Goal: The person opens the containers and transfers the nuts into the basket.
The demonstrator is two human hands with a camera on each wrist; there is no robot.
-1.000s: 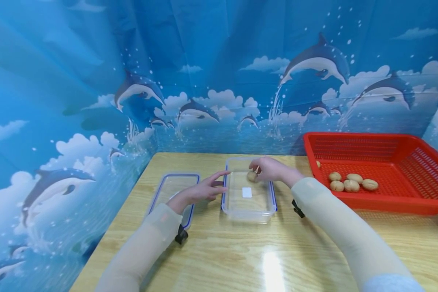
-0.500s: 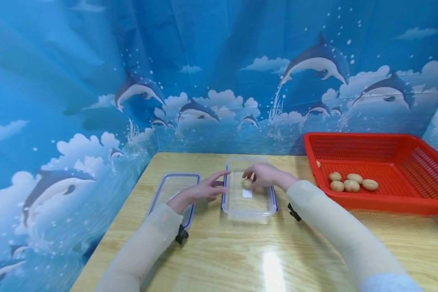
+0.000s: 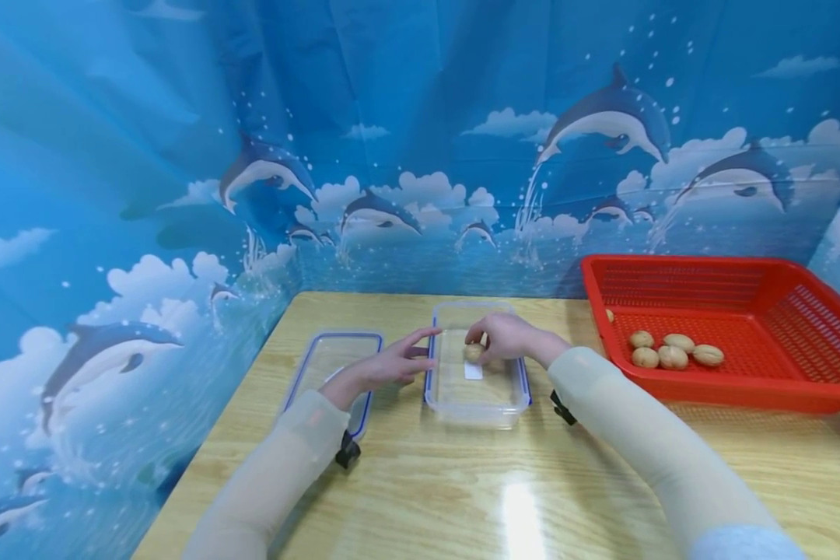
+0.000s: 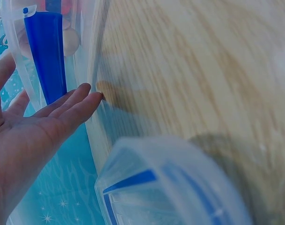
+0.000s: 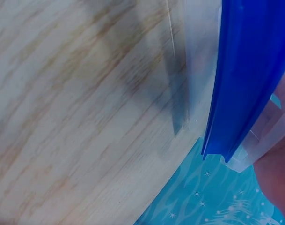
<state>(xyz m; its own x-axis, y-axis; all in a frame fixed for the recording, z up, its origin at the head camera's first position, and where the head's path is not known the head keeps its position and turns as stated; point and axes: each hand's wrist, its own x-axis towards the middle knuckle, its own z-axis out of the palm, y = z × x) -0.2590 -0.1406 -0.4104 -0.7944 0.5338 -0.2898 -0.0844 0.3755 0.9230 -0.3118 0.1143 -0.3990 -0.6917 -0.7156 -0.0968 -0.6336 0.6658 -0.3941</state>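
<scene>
In the head view a clear plastic container (image 3: pixel 504 393) with blue side clips stands mid-table, a white label on its bottom. My right hand (image 3: pixel 507 338) reaches down into it, thumb and fingertips pinching a walnut (image 3: pixel 474 353) just above the label. At the container's left side is my left hand (image 3: pixel 392 362), its fingers extended with the tips right at the wall. The left wrist view shows those straight fingers (image 4: pixel 74 110) beside a blue clip (image 4: pixel 46 56). A blue clip (image 5: pixel 247 70) covers much of the right wrist view; only part of the right hand (image 5: pixel 278 173) shows behind it.
A clear lid with a blue seal (image 3: pixel 346 337) lies left of the container, partly under the left forearm. On the right a red plastic basket (image 3: pixel 756 389) holds several walnuts (image 3: pixel 673 357). A dolphin-print curtain (image 3: pixel 406 140) hangs behind the wooden table (image 3: pixel 427 490).
The right hand has moved slightly left and toward the person with the walnut, from above the label to its upper edge. It holds still over the last half second. The left hand has not moved.
</scene>
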